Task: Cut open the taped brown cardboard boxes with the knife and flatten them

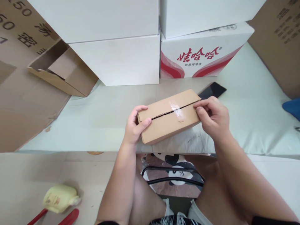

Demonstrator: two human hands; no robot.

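A small brown cardboard box (164, 128) lies tilted near the front edge of the covered surface. Its two top flaps meet at a dark gap, bridged in the middle by a strip of clear tape (175, 108). My left hand (135, 126) grips the box's left end, with the thumb on top beside the gap. At the right end, my right hand (212, 117) has its fingers curled, thumb and forefinger at the seam and the box's edge. Whether those fingers pinch a flap or tape is hidden. Behind that hand lies a flat black object (213, 90).
White cartons (117, 62) and a carton with red lettering (201, 59) stand at the back. An open cardboard box (79, 72) is on the left; large brown cardboard (281, 47) is at right. A yellow bottle (59, 198) lies on the floor.
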